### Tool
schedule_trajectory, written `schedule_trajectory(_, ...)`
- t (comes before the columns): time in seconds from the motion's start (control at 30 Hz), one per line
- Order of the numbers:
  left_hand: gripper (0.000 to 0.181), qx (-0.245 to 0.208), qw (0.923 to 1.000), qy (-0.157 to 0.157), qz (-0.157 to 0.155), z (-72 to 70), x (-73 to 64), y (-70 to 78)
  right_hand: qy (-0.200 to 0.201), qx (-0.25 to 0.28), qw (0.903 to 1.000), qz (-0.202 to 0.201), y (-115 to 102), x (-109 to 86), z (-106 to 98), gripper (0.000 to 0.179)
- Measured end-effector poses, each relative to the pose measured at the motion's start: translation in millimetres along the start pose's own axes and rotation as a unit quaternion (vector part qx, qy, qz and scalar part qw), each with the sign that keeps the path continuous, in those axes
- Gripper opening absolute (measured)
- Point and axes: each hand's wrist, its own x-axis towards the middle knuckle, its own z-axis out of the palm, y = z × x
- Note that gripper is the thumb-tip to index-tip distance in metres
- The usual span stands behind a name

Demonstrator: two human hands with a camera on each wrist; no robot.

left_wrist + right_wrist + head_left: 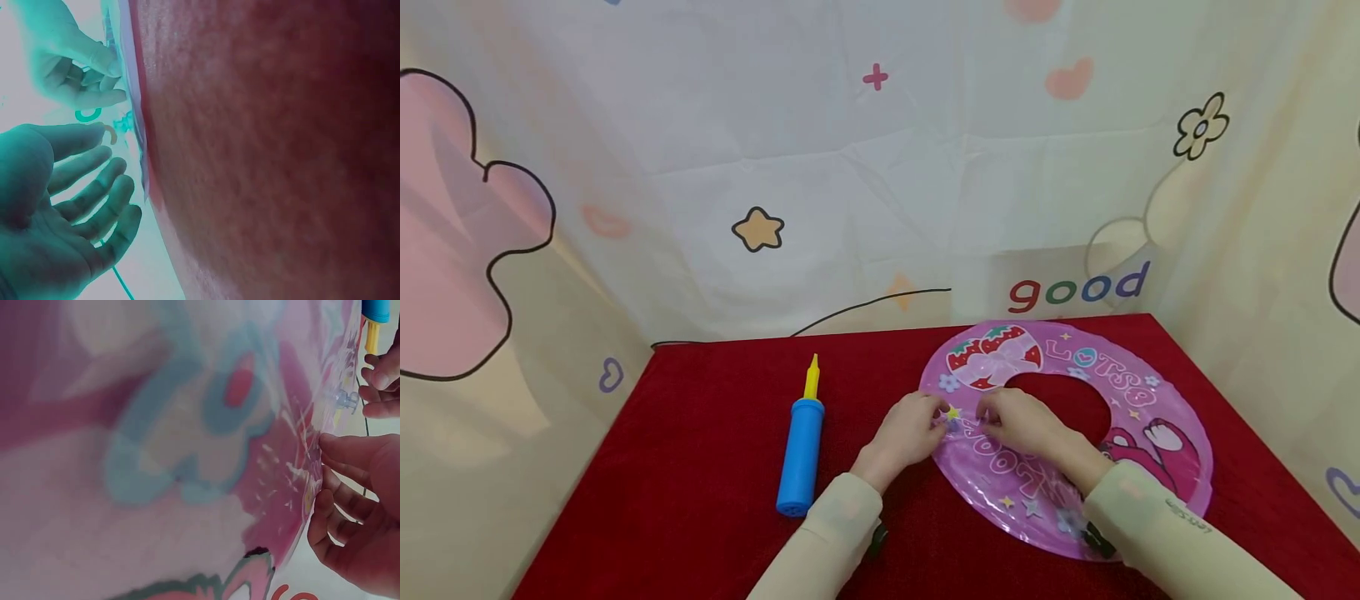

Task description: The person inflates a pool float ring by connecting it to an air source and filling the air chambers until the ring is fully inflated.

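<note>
A pink inflatable swim ring with strawberry, star and letter prints lies flat at the right of the red table. My left hand hovers at its left edge, fingers loosely bent and holding nothing. A small clear valve stands up from the ring beside those fingertips in the right wrist view. On the ring's near-left part rests my right hand, thumb and fingertips touching the shiny film. The left wrist view shows the left palm with its fingers apart, and the right hand beyond it at the ring.
Left of the hands, a blue hand pump with a yellow nozzle lies on the red tablecloth. Printed curtains hang behind and on both sides of the table.
</note>
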Motion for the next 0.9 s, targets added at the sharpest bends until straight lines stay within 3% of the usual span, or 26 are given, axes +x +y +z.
schedule_trajectory(0.2, 0.022, -0.007, 0.9998, -0.019, 0.009, 5.9, 8.2, 2.4, -0.011, 0.02, 0.9997, 0.007, 3.2, -0.1, 0.8, 0.014)
schedule_trajectory(0.53, 0.013, -0.01, 0.9996, -0.021, 0.017, 10.5, 16.4, 0.8, -0.032, 0.086, 0.9954, 0.026, 8.5, 1.3, -1.9, 0.014)
schedule_trajectory(0.9, 0.008, -0.01, 0.9996, -0.025, -0.001, 13.9, 20.1, 0.1, -0.036, 0.098, 0.994, 0.031, 8.3, 1.0, -1.5, 0.015)
